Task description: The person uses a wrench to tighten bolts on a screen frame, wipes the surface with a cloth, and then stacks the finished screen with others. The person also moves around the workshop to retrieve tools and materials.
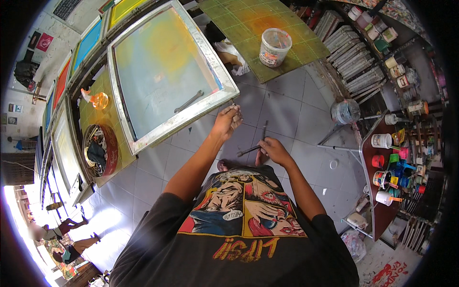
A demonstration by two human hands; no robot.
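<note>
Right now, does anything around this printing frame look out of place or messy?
A wrench lies loose on the mesh of the tilted screen frame, an odd spot for a tool. The green board under the plastic tub is stained orange. The left hand pinches something small at the frame's corner; the right hand holds thin tools.

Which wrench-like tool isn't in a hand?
The grey wrench lying flat on the screen frame's mesh. The other dark tools are gripped in the right hand, near the left hand.

White tub [274,46] on green mat [248,24] (perhaps paint-stained).
</note>
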